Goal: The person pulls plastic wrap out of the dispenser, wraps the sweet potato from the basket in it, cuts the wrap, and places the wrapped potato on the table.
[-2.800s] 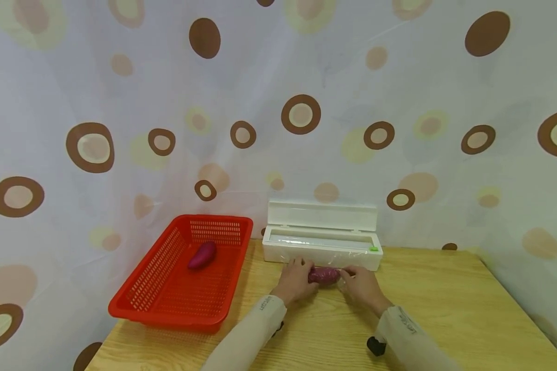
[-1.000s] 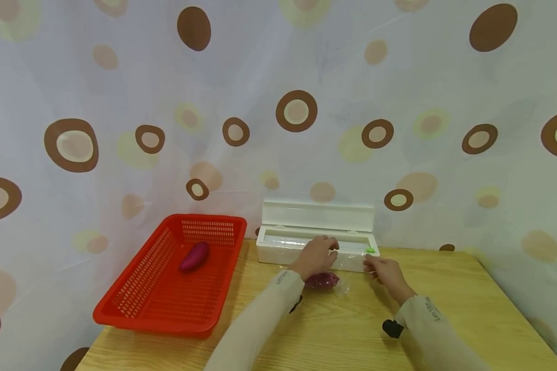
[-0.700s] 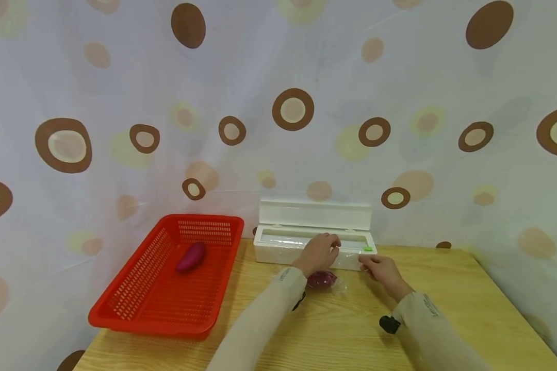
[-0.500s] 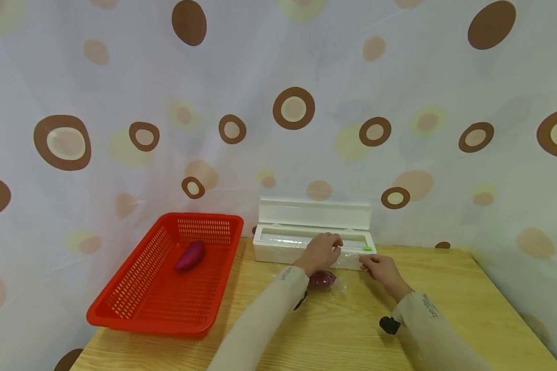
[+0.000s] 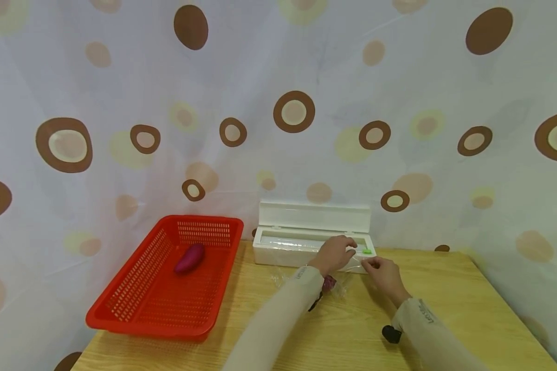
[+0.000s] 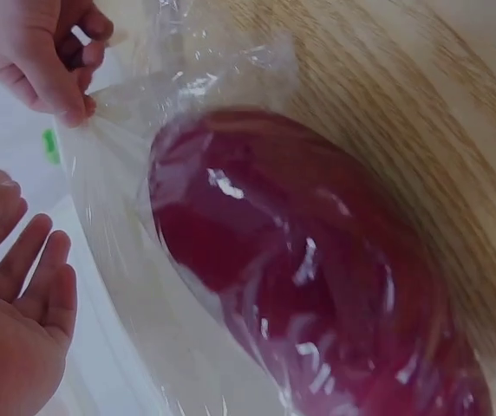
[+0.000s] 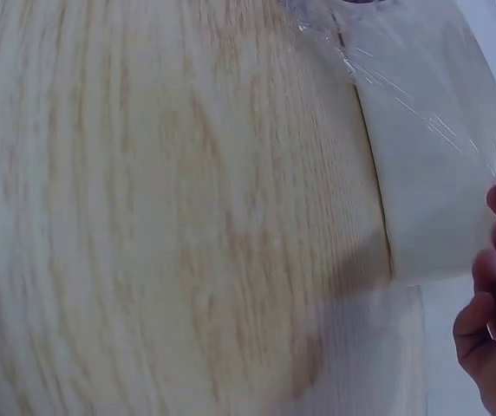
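Note:
A purple sweet potato (image 6: 300,269), wrapped in clear cling film, lies on the table in front of the white cling film box (image 5: 278,255). In the head view my left sleeve partly covers it. Film (image 6: 135,260) stretches from the sweet potato to the box's front edge. My right hand (image 5: 385,275) pinches that film between thumb and finger at the box's right end. Just left of it, my left hand (image 5: 335,253) hovers over the box with loosely bent fingers and nothing in its grasp. A green slider (image 5: 367,251) sits on the box rim near the right hand.
At left on the wooden table (image 5: 445,309) stands a red plastic basket (image 5: 167,325) holding another purple sweet potato (image 5: 190,258). The box's white lid (image 5: 314,217) stands raised against the patterned curtain (image 5: 241,170).
Both hands have left the wrapped sweet potato for the box. The right hand now pinches film at the box's right end. Over the last half second the left hand has shifted right.

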Motion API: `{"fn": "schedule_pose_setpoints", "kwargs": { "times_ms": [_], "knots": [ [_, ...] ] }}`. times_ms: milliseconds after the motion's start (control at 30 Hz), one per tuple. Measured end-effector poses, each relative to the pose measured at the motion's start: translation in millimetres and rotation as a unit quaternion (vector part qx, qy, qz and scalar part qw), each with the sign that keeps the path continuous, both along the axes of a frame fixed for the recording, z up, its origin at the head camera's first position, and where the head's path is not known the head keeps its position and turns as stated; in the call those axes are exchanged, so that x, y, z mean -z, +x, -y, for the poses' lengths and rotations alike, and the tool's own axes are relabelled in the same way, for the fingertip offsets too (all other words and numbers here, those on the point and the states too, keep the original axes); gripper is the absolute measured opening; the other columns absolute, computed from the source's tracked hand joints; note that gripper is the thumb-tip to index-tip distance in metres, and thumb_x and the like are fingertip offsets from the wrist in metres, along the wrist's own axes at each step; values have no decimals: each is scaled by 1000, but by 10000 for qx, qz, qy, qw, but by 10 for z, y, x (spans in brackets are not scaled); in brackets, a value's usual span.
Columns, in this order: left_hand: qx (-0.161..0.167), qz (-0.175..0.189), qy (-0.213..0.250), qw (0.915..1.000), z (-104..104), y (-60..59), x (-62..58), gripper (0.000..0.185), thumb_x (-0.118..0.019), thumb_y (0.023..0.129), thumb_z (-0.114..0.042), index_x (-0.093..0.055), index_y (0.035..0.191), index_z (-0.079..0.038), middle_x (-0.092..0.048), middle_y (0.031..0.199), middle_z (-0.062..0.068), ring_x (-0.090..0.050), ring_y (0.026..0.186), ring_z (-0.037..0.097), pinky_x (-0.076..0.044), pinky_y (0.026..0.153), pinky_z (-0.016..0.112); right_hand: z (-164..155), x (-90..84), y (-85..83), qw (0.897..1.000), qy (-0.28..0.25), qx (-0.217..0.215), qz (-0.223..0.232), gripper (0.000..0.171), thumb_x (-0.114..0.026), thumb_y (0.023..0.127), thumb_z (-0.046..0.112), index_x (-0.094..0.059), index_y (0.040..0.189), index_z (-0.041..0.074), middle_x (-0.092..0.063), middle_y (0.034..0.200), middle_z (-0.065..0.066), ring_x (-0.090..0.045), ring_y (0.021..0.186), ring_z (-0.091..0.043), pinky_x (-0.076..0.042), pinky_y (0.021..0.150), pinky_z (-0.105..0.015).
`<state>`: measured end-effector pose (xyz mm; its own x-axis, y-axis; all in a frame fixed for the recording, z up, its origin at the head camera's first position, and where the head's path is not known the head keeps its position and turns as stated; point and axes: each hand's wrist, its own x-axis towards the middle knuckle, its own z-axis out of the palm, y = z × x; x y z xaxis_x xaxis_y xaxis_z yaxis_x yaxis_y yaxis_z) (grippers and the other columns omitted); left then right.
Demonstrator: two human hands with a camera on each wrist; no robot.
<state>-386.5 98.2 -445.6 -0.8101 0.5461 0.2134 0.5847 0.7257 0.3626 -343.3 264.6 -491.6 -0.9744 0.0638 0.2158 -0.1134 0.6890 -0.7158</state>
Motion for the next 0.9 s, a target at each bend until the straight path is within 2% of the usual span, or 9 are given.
{"fn": "schedule_pose_setpoints", "kwargs": {
  "times_ms": [200,333,467,633,767,900],
  "knots": [
    [59,342,381,9987,-132,-12,20,26,-55,96,-26,-64,120,-19,-61,119,-9,-57,107,6,-44,87,20,-47,67,-12,9937,519,-71,-986,23,-64,91,18,-72,94,-2,-58,83,-11,-50,69,-22,-42,62,-37],
    [-6,502,651,9966,-168,-44,48,26,-55,97,-25,-64,120,-18,-62,119,-8,-57,109,8,-44,87,21,-32,70,11,9877,489,-98,-1483,17,-68,87,12,-72,87,-5,-53,93,-22,-51,84,-35,-44,72,-48],
    [15,606,838,9946,-179,-87,79,26,-54,97,-26,-64,119,-17,-63,116,-6,-58,105,8,-46,83,20,-35,71,8,9889,287,-102,-1452,18,-67,87,10,-71,87,-8,-50,103,-27,-52,92,-40,-47,77,-52],
    [43,915,1136,9893,-188,-106,96,24,-56,96,-26,-66,116,-17,-65,110,-6,-60,98,7,-47,78,20,-53,97,-33,9891,235,-82,-1449,16,-68,87,7,-69,86,-9,-49,100,-25,-54,85,-38,-51,70,-46],
    [-20,1093,1195,9868,-227,-96,104,22,-58,95,-29,-69,111,-19,-66,105,-8,-60,94,6,-48,75,21,-60,142,-63,9866,339,-56,-1594,14,-68,86,5,-69,83,-8,-49,96,-23,-54,81,-35,-51,66,-41],
    [-167,941,1114,9892,-266,-103,112,16,-60,93,-31,-71,101,-22,-66,96,-11,-59,85,4,-47,70,21,-52,193,-94,9827,380,4,-1811,12,-70,84,4,-70,81,-7,-50,94,-21,-52,83,-33,-50,64,-39]
  ]
}}
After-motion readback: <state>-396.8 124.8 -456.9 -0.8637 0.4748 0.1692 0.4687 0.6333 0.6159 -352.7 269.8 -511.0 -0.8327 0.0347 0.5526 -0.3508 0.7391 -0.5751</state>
